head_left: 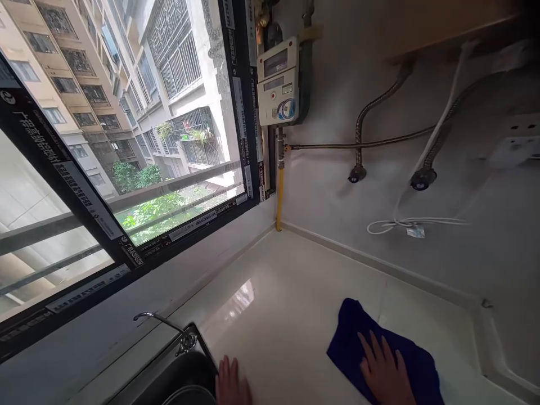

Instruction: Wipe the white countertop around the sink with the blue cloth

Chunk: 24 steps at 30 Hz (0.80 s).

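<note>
A dark blue cloth (354, 332) lies spread on the cream countertop (278, 320). On top of it rests my right hand (385, 371), palm down with the fingers spread. My left hand (231, 385) lies on the counter beside the right edge of the sink (185, 371), its fingers stretched out and holding nothing. At the sink's back corner a chrome faucet (185, 340) points its spout to the left. The lower part of both hands is cut off by the frame.
A window (169, 140) borders the counter on the left. On the wall hang a gas meter (278, 84), a yellow pipe (279, 197), flexible hoses (358, 135) and a coiled white cable (396, 224). A raised rim (337, 253) follows the counter's back edge.
</note>
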{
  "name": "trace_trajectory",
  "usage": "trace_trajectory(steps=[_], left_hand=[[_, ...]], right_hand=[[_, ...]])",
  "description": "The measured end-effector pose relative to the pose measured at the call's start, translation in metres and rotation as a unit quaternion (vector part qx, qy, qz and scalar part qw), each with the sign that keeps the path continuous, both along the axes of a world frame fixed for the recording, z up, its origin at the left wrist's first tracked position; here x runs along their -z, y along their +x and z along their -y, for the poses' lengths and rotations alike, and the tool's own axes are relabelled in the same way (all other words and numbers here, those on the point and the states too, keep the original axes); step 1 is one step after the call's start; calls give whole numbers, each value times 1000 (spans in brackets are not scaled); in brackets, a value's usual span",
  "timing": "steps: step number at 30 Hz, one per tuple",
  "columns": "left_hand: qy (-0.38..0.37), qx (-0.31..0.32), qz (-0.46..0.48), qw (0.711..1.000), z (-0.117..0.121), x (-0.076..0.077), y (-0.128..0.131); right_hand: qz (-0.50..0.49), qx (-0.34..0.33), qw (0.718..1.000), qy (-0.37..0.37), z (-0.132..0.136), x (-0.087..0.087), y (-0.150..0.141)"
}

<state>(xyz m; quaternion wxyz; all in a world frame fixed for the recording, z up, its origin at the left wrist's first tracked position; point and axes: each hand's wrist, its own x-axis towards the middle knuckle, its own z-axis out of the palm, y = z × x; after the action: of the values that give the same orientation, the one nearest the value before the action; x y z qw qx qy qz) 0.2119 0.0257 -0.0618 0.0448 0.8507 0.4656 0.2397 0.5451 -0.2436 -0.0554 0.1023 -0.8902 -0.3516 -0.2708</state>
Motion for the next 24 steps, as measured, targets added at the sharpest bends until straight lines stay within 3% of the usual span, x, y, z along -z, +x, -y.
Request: trace_trajectory(steps=[3,6,10,13,16,19,24], left_hand=[[-38,-4,21,999,-35,-26,14],[-45,-28,36,998,-61,-49,35],[-32,-75,44,996,-75,-55,56],[14,-90,20,996,-75,-49,62],[49,-97,-12,994,-73,-46,62],[69,-83,-45,993,-71,-50,62],[54,-92,-63,992,-68,-58,65]], right_hand=[[31,-80,996,-1,-14,4,-58],[28,-141,989,-43,-53,-2,-110],[-91,-298,942,-128,-127,-30,-139],[-232,-372,886,-154,-187,-62,-135],[-295,-385,861,-151,-247,-86,-119],[-312,-373,862,-144,-305,-97,-101],[-296,-308,898,-107,-375,-97,-58]])
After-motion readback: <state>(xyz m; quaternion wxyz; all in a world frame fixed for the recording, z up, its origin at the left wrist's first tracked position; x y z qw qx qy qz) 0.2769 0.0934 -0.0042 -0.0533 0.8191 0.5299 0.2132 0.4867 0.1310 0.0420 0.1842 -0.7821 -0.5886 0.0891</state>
